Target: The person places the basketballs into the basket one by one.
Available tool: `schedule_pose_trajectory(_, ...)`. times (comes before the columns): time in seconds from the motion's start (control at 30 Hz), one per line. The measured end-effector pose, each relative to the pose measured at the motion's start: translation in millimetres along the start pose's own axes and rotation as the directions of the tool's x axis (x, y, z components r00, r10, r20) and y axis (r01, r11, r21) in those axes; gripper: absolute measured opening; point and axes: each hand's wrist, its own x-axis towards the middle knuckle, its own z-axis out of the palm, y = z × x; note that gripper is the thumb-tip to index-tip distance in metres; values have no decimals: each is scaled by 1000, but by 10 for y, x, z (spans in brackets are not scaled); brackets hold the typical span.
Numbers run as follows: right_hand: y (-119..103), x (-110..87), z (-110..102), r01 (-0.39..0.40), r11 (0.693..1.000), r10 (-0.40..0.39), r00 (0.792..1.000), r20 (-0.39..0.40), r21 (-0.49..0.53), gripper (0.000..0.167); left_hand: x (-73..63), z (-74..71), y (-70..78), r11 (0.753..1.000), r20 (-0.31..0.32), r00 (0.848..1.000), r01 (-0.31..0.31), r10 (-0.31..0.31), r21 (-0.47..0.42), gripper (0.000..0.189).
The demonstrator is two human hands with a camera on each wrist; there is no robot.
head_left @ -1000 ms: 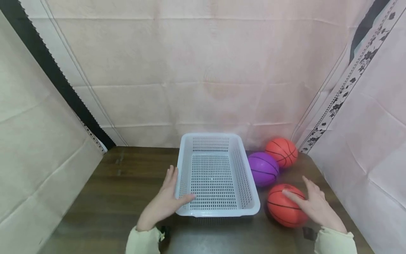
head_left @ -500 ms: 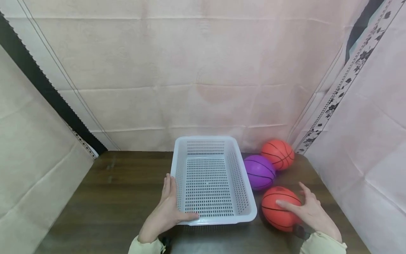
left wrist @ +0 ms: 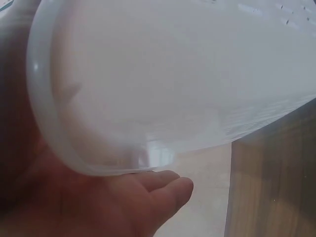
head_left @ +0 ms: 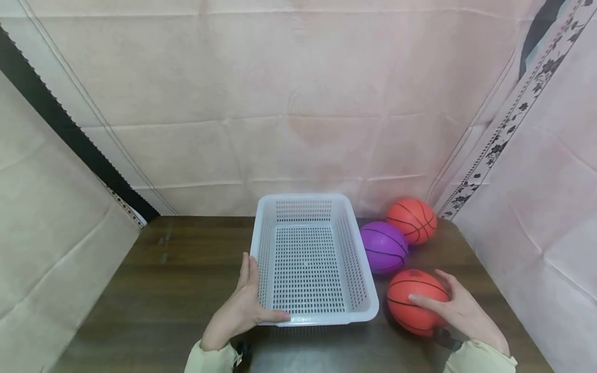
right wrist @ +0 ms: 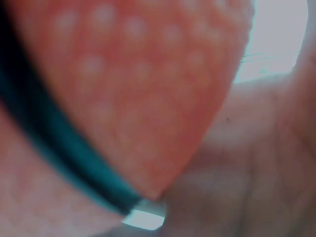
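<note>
A white perforated plastic basket stands on the dark wooden table. My left hand grips its near left corner, thumb over the near rim and fingers along the outer left side. In the left wrist view the basket's rounded corner lies against the hand. At the basket's right, my right hand holds a red toy basketball, thumb on its upper face and fingers round its far right side. That ball nearly fills the right wrist view, close to the palm.
A purple ball rests beside the basket's right wall. Behind it, another red ball sits near the back corner. Pale cloth walls enclose the wooden table at the back and both sides.
My left hand has moved from beside the basket onto its near left corner, thumb coming down over the near rim. The right hand has closed in on the near red basketball. The camera view shifted slightly.
</note>
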Motion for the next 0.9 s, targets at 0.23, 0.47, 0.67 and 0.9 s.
schedule_pose_trajectory(0.23,-2,7,4,-34,999,33,999,26,41,104,12,-18,-5,1000,-2,1000,-4,4,-16,156)
schedule_pose_trajectory(0.47,-34,21,8,-79,985,76,997,24,151,95,1,-20,-11,1000,-4,1000,-17,17,13,154)
schedule_pose_trajectory(0.67,1,56,-8,-35,998,39,995,-91,51,102,-18,-18,6,996,-19,999,-27,29,83,153)
schedule_pose_trajectory(0.9,2,71,-56,-76,994,91,974,-205,80,108,-29,-23,2,997,-7,1000,-21,22,75,151)
